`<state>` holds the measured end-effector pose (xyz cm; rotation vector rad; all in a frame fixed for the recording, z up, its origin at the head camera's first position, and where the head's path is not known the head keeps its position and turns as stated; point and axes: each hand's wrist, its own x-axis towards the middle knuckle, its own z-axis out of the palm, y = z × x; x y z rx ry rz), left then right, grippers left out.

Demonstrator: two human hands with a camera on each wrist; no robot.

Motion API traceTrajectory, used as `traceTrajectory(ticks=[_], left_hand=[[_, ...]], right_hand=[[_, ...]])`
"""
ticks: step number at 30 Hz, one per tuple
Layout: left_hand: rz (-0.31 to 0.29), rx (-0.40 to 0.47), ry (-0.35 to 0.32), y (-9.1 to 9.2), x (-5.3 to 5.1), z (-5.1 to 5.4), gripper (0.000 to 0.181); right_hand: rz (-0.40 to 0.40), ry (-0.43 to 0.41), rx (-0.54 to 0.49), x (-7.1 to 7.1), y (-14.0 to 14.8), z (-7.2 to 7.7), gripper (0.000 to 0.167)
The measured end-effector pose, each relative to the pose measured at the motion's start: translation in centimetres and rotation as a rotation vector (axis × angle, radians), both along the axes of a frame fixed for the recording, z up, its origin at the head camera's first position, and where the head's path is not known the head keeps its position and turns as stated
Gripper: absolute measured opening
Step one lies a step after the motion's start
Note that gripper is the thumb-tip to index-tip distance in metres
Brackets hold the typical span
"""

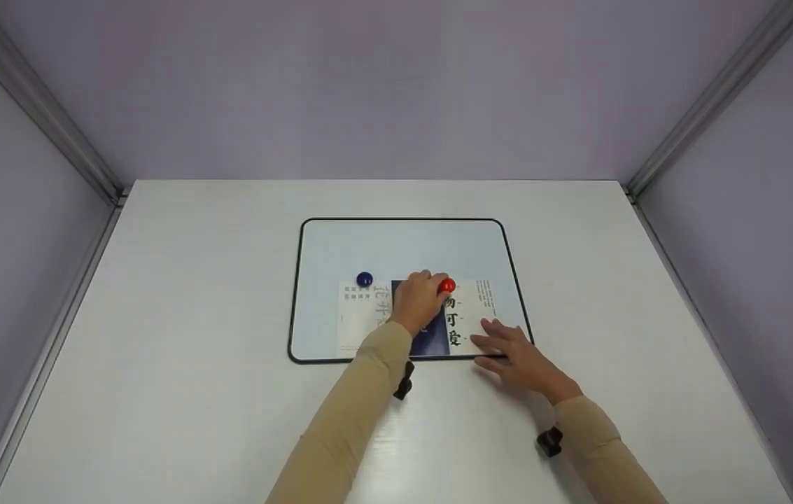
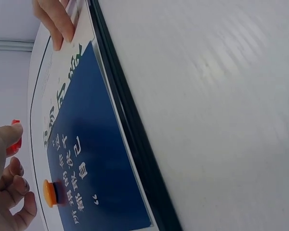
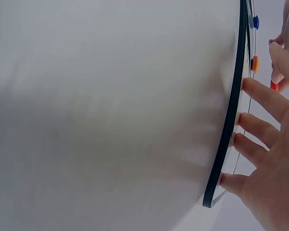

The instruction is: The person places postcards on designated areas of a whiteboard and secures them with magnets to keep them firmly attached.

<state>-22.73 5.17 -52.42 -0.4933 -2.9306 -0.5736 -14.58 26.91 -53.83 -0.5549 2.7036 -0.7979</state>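
My left hand pinches a red round magnet between thumb and fingers. In the left wrist view the red magnet appears held just off the whiteboard. Beneath lie printed cards: a white one with large black characters, and a dark blue one with white writing. An orange magnet sits on the blue card, hidden by my left hand in the head view. With fingers spread, my right hand rests its fingertips on the white card and the board's near right edge.
The black-rimmed whiteboard lies on a white table. A dark blue magnet sits at the top of another white card on the left. Pale walls enclose the back and sides.
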Motion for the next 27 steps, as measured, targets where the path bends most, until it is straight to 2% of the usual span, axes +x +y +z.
traceTrajectory(ticks=[6, 11, 16, 24, 27], left_hand=[[-0.016, -0.035, 0.013, 0.9, -0.4, 0.0, 0.034], [0.001, -0.068, 0.000, 1.4, -0.7, -0.1, 0.035], [0.010, -0.058, -0.016, 2.3, -0.7, -0.2, 0.035], [-0.018, -0.064, -0.018, 3.4, -0.4, -0.6, 0.033], [-0.017, -0.042, 0.011, 3.6, -0.3, -0.8, 0.032]], right_hand=[[-0.004, 0.008, -0.004, 0.2, 0.1, -0.1, 0.054], [0.011, 0.012, -0.017, 0.2, 0.1, -0.1, 0.054], [0.012, 0.026, -0.023, 0.3, 0.1, 0.0, 0.052], [-0.022, -0.007, -0.017, 0.8, 0.3, 0.0, 0.053], [-0.033, -0.009, -0.004, 1.0, 0.5, 0.0, 0.054]])
